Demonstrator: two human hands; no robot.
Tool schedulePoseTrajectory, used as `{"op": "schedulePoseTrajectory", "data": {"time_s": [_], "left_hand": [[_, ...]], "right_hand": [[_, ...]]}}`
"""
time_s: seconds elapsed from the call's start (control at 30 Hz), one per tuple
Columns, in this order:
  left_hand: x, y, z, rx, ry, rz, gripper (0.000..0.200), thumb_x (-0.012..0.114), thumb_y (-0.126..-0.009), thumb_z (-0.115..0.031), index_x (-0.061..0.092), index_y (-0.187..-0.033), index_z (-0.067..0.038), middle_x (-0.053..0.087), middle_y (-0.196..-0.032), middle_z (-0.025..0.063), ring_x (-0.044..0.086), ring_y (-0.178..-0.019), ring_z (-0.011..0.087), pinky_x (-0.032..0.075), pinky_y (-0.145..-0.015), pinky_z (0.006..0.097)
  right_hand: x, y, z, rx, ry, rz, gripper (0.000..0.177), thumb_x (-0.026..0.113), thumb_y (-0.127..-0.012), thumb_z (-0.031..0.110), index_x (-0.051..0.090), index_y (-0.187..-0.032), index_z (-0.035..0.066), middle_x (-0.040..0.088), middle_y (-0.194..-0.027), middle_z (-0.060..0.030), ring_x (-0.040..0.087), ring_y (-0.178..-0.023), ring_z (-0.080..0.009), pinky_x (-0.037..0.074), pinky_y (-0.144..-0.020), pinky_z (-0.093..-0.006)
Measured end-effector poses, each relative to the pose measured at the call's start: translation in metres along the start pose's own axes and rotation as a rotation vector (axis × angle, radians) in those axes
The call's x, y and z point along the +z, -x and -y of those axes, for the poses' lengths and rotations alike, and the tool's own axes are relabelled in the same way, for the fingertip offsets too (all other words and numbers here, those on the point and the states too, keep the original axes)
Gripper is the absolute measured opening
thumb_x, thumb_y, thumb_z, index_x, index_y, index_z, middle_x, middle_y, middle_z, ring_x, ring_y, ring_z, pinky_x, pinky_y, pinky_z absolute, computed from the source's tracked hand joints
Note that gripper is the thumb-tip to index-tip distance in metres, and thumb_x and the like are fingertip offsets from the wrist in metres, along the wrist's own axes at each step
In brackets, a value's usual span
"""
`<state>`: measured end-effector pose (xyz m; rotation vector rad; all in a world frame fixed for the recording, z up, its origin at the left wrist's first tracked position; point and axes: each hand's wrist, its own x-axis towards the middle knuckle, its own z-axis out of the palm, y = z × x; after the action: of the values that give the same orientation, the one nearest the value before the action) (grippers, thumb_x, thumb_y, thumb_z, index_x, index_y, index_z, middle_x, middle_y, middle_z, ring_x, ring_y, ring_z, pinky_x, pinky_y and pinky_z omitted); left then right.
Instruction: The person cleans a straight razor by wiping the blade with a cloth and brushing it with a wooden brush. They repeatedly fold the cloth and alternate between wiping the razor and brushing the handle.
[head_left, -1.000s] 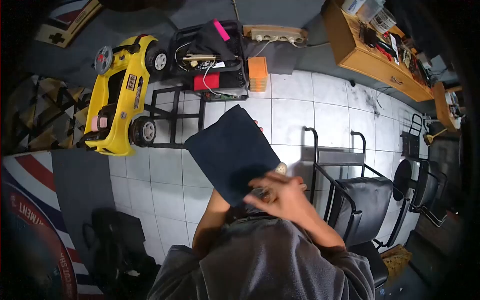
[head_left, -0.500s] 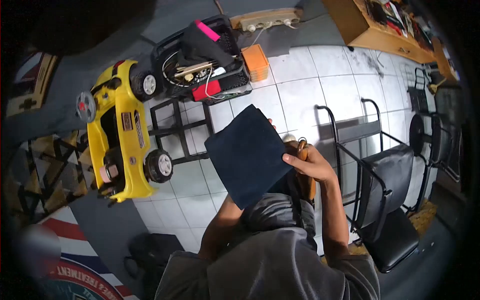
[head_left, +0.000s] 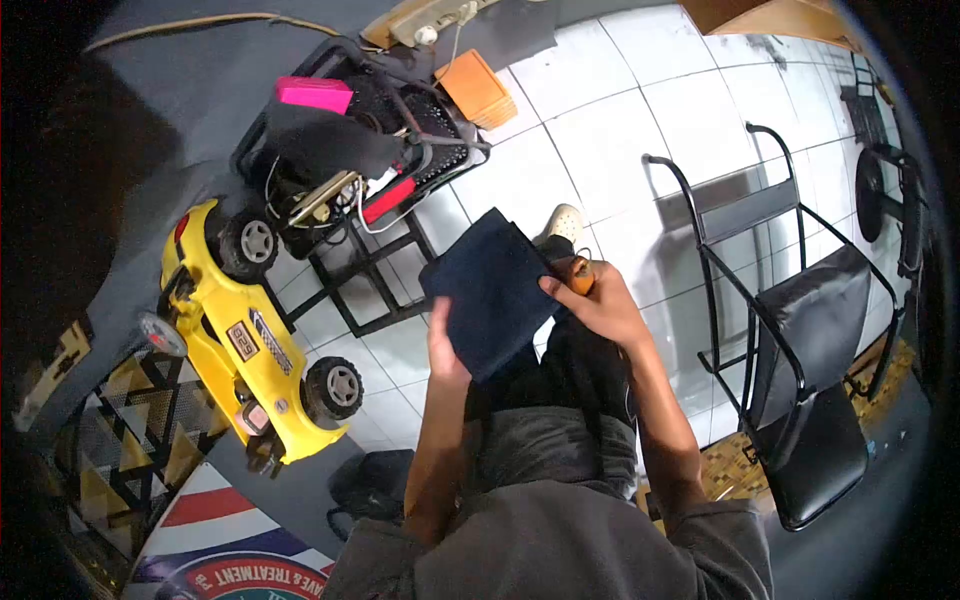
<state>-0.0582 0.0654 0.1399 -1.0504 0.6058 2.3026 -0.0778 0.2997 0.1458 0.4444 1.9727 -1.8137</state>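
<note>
A folded dark navy cloth (head_left: 492, 298) is held in front of my body, between both hands. My left hand (head_left: 447, 342) grips its lower left edge, fingers partly hidden by the fabric. At the right edge, my right hand (head_left: 605, 305) pinches the cloth with the thumb on top. A small orange-brown object (head_left: 582, 274) shows at the fingers of my right hand; its kind I cannot tell. Beyond the cloth, a cream shoe (head_left: 564, 224) with holes is on my foot.
On the left stands a yellow toy car (head_left: 225, 330). Behind it, a black basket (head_left: 440, 165) holds cables and a pink box (head_left: 314, 94), with stacked orange containers (head_left: 475, 90) alongside. A black metal-framed chair (head_left: 815, 330) is at right, on white floor tiles (head_left: 610, 150).
My left hand has come from beneath the cloth to its left edge, fingers now visible. The cloth appears smaller and lower. The camera view has shifted and turned.
</note>
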Motion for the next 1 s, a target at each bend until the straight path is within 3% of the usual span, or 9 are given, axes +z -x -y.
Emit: {"op": "schedulePoseTrajectory", "data": {"time_s": [0.1,0.23,0.37,0.5,0.57,0.63,0.73,0.8,1.0], "left_hand": [[-0.029,-0.038,-0.003,-0.056,-0.439,-0.370,0.039,0.062,-0.087,-0.020,0.053,-0.122,-0.004,0.059,-0.116,0.0098,0.061,-0.102,0.0259,0.052,-0.085,0.0373],[-0.066,-0.077,-0.015,0.034,-0.463,-0.373,0.056,0.057,-0.090,-0.010,0.028,-0.138,-0.011,0.055,-0.119,0.0136,0.056,-0.108,0.0236,0.048,-0.089,0.0358],[-0.088,-0.124,-0.042,0.051,-0.686,-0.396,0.070,0.054,-0.092,-0.007,0.007,-0.143,-0.021,0.051,-0.124,0.0160,0.051,-0.113,0.0226,0.044,-0.094,0.0351],[-0.119,-0.173,-0.086,0.406,-1.366,-0.183,0.043,0.052,-0.095,-0.016,0.036,-0.135,-0.012,0.051,-0.127,0.0149,0.050,-0.114,0.0222,0.039,-0.099,0.0338],[-0.151,-0.210,-0.113,0.503,-1.469,-0.169,0.035,0.054,-0.094,-0.019,0.050,-0.127,-0.008,0.053,-0.125,0.0128,0.050,-0.114,0.0232,0.040,-0.097,0.0345],[-0.154,-0.239,-0.141,0.405,-1.197,-0.288,0.035,0.060,-0.090,-0.017,0.053,-0.124,-0.006,0.055,-0.120,0.0128,0.049,-0.116,0.0259,0.043,-0.095,0.0370],[-0.155,-0.243,-0.191,0.558,-2.325,-0.479,0.030,0.056,-0.091,-0.015,0.058,-0.119,-0.004,0.055,-0.122,0.0135,0.052,-0.113,0.0281,0.043,-0.093,0.0379],[-0.161,-0.259,-0.214,0.676,-2.297,-0.535,0.032,0.056,-0.090,-0.014,0.056,-0.120,-0.004,0.055,-0.123,0.0139,0.051,-0.114,0.0280,0.042,-0.094,0.0376],[-0.194,-0.357,-0.219,0.676,-1.396,-0.400,0.036,0.057,-0.089,-0.010,0.052,-0.124,-0.001,0.053,-0.127,0.0153,0.049,-0.116,0.0275,0.038,-0.097,0.0367]], "right_hand": [[0.008,-0.033,-0.026,0.126,0.023,-0.020,0.034,0.071,-0.082,0.029,0.057,-0.071,0.000,0.053,-0.058,-0.0074,0.049,-0.054,-0.0140,0.042,-0.053,-0.0326],[0.027,-0.075,-0.054,0.356,-0.032,-0.011,0.031,0.067,-0.082,0.024,0.056,-0.072,-0.003,0.053,-0.058,-0.0087,0.050,-0.053,-0.0141,0.043,-0.053,-0.0338],[0.070,-0.120,-0.096,0.287,-0.168,-0.263,0.032,0.069,-0.081,0.026,0.058,-0.086,-0.004,0.057,-0.066,-0.0101,0.053,-0.061,-0.0145,0.046,-0.061,-0.0319],[0.111,-0.175,-0.124,0.500,-0.493,-0.263,0.032,0.070,-0.081,0.027,0.056,-0.070,0.001,0.055,-0.058,-0.0045,0.051,-0.049,-0.0109,0.041,-0.047,-0.0277],[0.130,-0.205,-0.119,0.620,-0.762,-0.272,0.027,0.067,-0.084,0.018,0.061,-0.100,-0.003,0.042,-0.054,0.0048,0.039,-0.042,-0.0052,0.032,-0.039,-0.0227],[0.150,-0.239,-0.121,0.640,-0.978,-0.296,0.027,0.066,-0.083,0.014,0.060,-0.103,-0.002,0.041,-0.054,0.0045,0.036,-0.041,-0.0053,0.030,-0.038,-0.0231],[0.170,-0.275,-0.115,0.443,-1.026,-0.253,0.028,0.065,-0.083,0.012,0.057,-0.107,0.002,0.044,-0.059,0.0051,0.035,-0.043,-0.0040,0.025,-0.040,-0.0215],[0.190,-0.295,-0.121,0.324,-1.093,-0.274,0.026,0.067,-0.082,0.011,0.057,-0.105,0.003,0.049,-0.066,0.0039,0.040,-0.051,-0.0048,0.031,-0.046,-0.0219],[0.249,-0.355,-0.174,0.280,-1.161,-0.582,0.020,0.069,-0.081,0.008,0.055,-0.094,0.003,0.057,-0.084,-0.0004,0.053,-0.074,-0.0105,0.046,-0.069,-0.0270]]}}
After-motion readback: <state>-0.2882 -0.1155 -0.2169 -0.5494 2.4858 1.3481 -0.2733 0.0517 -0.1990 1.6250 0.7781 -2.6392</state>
